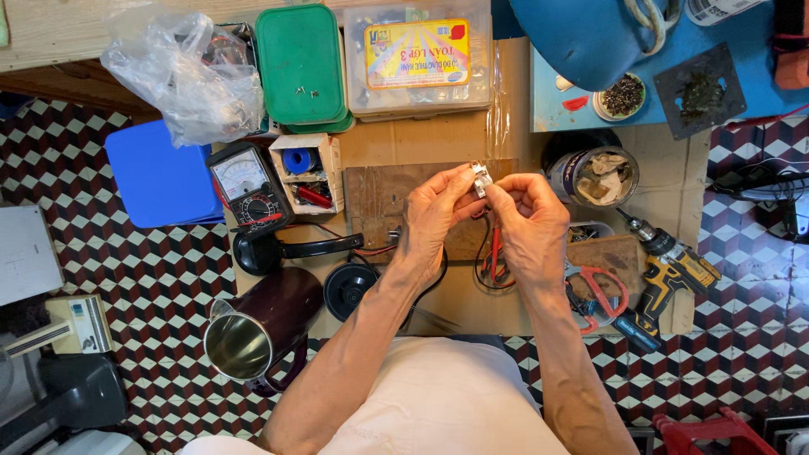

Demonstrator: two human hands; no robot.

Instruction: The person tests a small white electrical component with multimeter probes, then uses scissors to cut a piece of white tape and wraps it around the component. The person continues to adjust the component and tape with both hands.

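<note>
Our left hand (434, 211) and right hand (527, 215) both pinch a small silver metal part (481, 179) between fingertips, above a brown wooden board (375, 198). Red-handled scissors (600, 291) and a yellow cordless drill (670, 265) lie to the right; an analogue multimeter (246, 185) lies left.

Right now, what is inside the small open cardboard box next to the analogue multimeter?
The small open cardboard box holds a blue roll of tape or wire in its upper compartment, and a red cylindrical part among dark small pieces lower down. Whatever lies beneath those pieces is covered.
</note>
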